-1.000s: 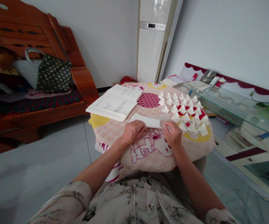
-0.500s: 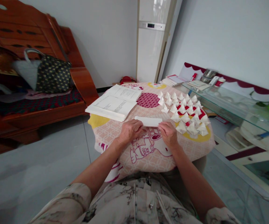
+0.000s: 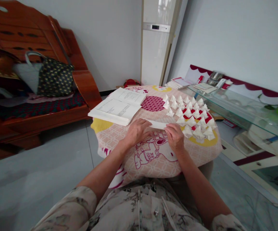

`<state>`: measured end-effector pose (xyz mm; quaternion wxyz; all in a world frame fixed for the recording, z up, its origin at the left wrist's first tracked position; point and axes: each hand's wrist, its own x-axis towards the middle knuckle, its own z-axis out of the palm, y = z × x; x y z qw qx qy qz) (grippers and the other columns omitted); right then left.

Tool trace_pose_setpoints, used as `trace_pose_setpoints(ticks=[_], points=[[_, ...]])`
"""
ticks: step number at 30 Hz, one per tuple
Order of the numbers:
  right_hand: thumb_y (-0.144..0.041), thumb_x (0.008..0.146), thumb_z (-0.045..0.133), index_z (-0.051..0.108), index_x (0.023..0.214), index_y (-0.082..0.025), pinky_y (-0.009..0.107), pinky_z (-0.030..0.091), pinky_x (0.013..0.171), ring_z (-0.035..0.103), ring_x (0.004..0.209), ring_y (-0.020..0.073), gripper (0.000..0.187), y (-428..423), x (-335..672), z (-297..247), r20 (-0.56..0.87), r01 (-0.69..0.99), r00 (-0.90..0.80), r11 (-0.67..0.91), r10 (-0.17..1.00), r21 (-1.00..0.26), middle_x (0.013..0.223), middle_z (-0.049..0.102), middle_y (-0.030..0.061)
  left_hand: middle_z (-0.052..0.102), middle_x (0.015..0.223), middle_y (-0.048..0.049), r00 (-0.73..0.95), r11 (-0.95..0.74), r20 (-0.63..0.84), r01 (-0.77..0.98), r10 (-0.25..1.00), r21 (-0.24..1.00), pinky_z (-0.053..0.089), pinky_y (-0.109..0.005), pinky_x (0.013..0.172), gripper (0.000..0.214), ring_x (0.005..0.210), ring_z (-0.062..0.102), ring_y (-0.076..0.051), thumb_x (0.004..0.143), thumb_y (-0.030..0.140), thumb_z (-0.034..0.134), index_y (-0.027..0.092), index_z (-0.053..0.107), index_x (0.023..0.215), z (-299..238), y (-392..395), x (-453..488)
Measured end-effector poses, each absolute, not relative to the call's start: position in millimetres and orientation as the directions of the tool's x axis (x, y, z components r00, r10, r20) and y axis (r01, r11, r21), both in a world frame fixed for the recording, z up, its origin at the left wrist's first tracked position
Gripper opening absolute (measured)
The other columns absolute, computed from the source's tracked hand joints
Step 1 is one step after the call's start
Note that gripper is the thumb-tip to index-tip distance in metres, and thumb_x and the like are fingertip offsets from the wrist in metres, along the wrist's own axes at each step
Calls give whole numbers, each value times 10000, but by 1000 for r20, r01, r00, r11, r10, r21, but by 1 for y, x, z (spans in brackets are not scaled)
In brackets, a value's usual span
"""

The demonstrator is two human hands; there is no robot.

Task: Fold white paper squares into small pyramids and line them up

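Between my hands a narrow folded strip of white paper (image 3: pixel 157 124) is held just over the cloth-covered table (image 3: pixel 158 160). My left hand (image 3: pixel 137 131) grips its left end, the fingers lying over the paper. With thumb and fingers, my right hand (image 3: pixel 175 134) pinches the right end. Beyond my left hand lies an open book (image 3: pixel 118 106) with printed pages. To the right of my right hand stand several small folded paper pyramids (image 3: pixel 191 121) in rows.
A glass-topped cabinet (image 3: pixel 245 109) borders the table on the right, with a stack of papers (image 3: pixel 178 82) and metal bowls (image 3: pixel 214 78) near its far end. On the left is a wooden bench (image 3: pixel 81 86) with a patterned bag (image 3: pixel 54 77). An air conditioner (image 3: pixel 155 48) stands behind.
My left hand has shifted slightly up and inward over the strip, covering more of it. The strip now looks narrower and tilts down to the right. My right hand has barely moved.
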<state>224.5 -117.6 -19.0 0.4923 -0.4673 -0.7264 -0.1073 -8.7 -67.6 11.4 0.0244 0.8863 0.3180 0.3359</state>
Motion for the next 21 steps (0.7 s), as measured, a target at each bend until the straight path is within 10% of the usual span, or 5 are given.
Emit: trace_pose_setpoints(ticks=[6, 21], points=[[-313, 930, 587, 605, 1293, -181, 502, 529, 953, 636, 1076, 297, 386, -121, 233, -16, 854, 842, 109, 409, 509, -351, 1154, 685, 157, 682, 813, -70, 450, -734, 607, 568, 655, 372, 484, -295, 728, 158, 784, 617, -182, 926, 202, 548, 159, 665, 830, -5, -62, -4], [-302, 963, 529, 628, 1282, -161, 498, 553, 954, 662, 1081, 294, 362, -123, 227, -18, 861, 846, 35, 444, 508, -296, 1137, 714, 165, 717, 846, -71, 313, -755, 717, 479, 623, 447, 530, -311, 776, 172, 832, 661, -184, 937, 254, 559, 180, 690, 852, -15, -62, -8]])
